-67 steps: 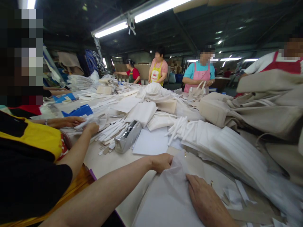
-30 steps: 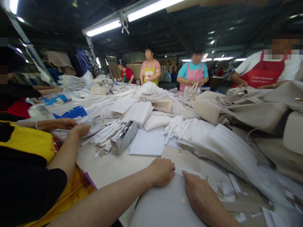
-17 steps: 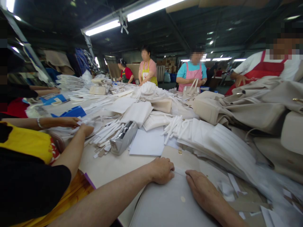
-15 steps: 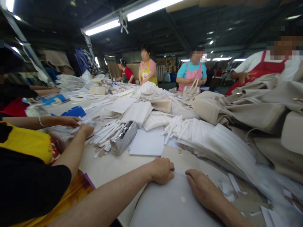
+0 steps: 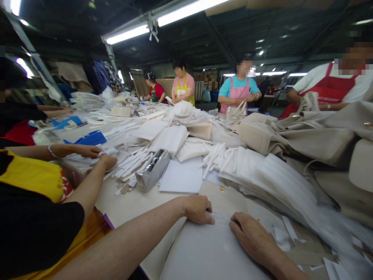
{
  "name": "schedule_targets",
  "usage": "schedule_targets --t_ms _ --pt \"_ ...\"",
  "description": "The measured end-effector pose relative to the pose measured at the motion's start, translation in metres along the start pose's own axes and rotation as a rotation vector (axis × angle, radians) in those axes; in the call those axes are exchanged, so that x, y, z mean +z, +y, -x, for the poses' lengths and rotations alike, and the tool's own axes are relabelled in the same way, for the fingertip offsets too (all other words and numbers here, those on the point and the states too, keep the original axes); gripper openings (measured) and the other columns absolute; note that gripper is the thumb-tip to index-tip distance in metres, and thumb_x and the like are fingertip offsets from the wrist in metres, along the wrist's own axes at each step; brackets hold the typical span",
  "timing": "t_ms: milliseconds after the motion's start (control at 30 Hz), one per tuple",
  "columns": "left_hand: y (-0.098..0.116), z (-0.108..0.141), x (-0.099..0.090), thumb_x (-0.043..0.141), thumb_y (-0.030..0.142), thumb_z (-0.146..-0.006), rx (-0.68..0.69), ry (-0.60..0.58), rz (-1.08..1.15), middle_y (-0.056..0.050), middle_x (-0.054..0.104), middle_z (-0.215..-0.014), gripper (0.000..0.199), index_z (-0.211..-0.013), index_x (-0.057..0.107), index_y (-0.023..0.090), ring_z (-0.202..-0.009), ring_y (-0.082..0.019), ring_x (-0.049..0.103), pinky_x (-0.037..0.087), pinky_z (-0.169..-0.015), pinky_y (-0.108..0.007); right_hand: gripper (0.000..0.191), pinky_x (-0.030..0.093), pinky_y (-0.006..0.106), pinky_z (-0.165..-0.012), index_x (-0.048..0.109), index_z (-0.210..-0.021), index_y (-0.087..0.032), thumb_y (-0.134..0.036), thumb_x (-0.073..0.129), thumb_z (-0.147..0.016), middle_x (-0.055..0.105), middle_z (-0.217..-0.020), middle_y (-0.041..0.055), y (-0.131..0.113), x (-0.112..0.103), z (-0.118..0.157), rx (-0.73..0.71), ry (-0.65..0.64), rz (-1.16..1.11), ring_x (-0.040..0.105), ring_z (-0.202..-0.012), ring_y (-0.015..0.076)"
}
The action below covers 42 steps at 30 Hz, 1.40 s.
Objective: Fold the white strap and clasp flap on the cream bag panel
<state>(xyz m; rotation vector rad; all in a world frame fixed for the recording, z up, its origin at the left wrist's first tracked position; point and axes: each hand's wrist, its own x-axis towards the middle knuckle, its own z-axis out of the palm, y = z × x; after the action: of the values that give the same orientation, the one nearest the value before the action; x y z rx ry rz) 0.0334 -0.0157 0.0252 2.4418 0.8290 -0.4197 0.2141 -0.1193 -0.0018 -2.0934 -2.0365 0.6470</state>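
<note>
In front of me lies a beige bag (image 5: 223, 192) with a small gold clasp plate on its flap. A thin white sheet (image 5: 210, 249) covers its near part. My left hand (image 5: 199, 210) is closed at the sheet's far edge, fingers curled down over it. To the right, my right hand (image 5: 252, 237) curls over the same edge, thumb and fingers drawn together. A short stretch of the sheet's edge shows between the hands. What lies under the fingertips is hidden.
A grey tape dispenser (image 5: 153, 169) stands beyond my left hand, beside a stack of white sheets (image 5: 182, 175). White foam strips (image 5: 279, 179) and beige bags (image 5: 317, 144) pile up at right. At left, a co-worker's arms (image 5: 96, 167) reach over the table.
My hands stay at the sheet's far edge with only slight finger shifts. A pale round spot on the sheet has faded from sight. At far right, a co-worker's hands have lowered onto a bag.
</note>
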Motion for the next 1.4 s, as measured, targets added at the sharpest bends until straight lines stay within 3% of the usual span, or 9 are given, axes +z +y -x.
schedule_targets --t_ms 133,333,533,700,800,1033,1267,1400 --pt "-0.001 -0.002 -0.005 0.058 0.056 -0.067 -0.047 -0.074 0.056 -0.011 0.066 -0.102 0.055 -0.105 0.063 0.016 -0.091 -0.025 0.061 0.047 -0.076 -0.033 0.029 0.034 0.041 -0.086 0.060 -0.086 -0.020 -0.033 0.034 -0.086 0.065 -0.093 0.0079 -0.001 0.001 0.004 0.038 0.010 0.006 0.057 -0.093 0.0251" --pt "-0.005 -0.002 -0.012 0.064 0.061 -0.058 -0.081 -0.145 0.130 -0.007 0.066 -0.090 0.060 -0.099 0.062 0.017 -0.078 -0.022 0.060 0.045 -0.064 -0.030 0.031 0.038 0.033 -0.071 0.060 -0.081 -0.020 -0.038 0.036 -0.085 0.067 -0.085 0.0092 0.002 -0.006 0.004 0.065 -0.038 0.006 0.061 -0.082 0.0236" --pt "-0.012 0.002 -0.013 0.070 0.058 -0.053 -0.069 -0.130 0.265 -0.002 0.062 -0.090 0.056 -0.093 0.061 0.020 -0.083 -0.020 0.057 0.043 -0.066 -0.027 0.036 0.035 0.030 -0.061 0.058 -0.070 -0.020 -0.047 0.038 -0.083 0.067 -0.074 0.0075 0.012 -0.012 0.002 0.067 -0.057 -0.004 0.061 -0.071 0.0225" --pt "-0.021 0.004 -0.007 0.075 0.049 -0.051 -0.061 -0.053 0.426 -0.001 0.058 -0.098 0.058 -0.099 0.057 0.021 -0.091 -0.020 0.055 0.043 -0.070 -0.026 0.046 0.037 0.032 -0.073 0.059 -0.071 -0.019 -0.043 0.025 -0.089 0.067 -0.082 0.0095 0.020 -0.017 0.002 -0.007 -0.080 -0.098 0.060 -0.081 0.0228" --pt "-0.028 0.005 0.000 0.077 0.045 -0.050 -0.063 -0.041 0.523 -0.002 0.054 -0.104 0.066 -0.108 0.054 0.022 -0.097 -0.021 0.053 0.044 -0.077 -0.027 0.048 0.037 0.033 -0.078 0.057 -0.070 -0.019 -0.043 0.020 -0.090 0.067 -0.084 0.0107 0.022 -0.019 -0.001 -0.028 -0.118 -0.131 0.059 -0.084 0.0239" --pt "-0.044 0.009 0.012 0.081 0.041 -0.048 -0.072 -0.103 0.737 -0.004 0.054 -0.104 0.084 -0.122 0.046 0.025 -0.091 -0.021 0.057 0.045 -0.078 -0.030 0.043 0.038 0.033 -0.071 0.045 -0.059 -0.021 -0.042 0.021 -0.087 0.063 -0.073 0.0097 0.032 -0.021 -0.008 -0.006 -0.148 -0.164 0.057 -0.074 0.0239" --pt "-0.049 0.008 0.017 0.081 0.036 -0.050 -0.034 -0.103 0.881 -0.003 0.055 -0.101 0.076 -0.117 0.049 0.020 -0.094 -0.022 0.056 0.045 -0.082 -0.031 0.041 0.039 0.032 -0.070 0.052 -0.064 -0.021 -0.050 0.031 -0.084 0.065 -0.078 0.0072 0.051 -0.018 0.002 0.039 -0.193 -0.206 0.058 -0.079 0.0237" --pt "-0.047 0.013 0.021 0.081 0.033 -0.051 -0.027 -0.094 0.940 -0.005 0.054 -0.110 0.077 -0.119 0.047 0.021 -0.101 -0.024 0.055 0.044 -0.086 -0.034 0.045 0.040 0.034 -0.075 0.054 -0.065 -0.021 -0.051 0.027 -0.085 0.066 -0.078 0.0083 0.052 -0.015 0.005 0.034 -0.171 -0.277 0.058 -0.082 0.0249"
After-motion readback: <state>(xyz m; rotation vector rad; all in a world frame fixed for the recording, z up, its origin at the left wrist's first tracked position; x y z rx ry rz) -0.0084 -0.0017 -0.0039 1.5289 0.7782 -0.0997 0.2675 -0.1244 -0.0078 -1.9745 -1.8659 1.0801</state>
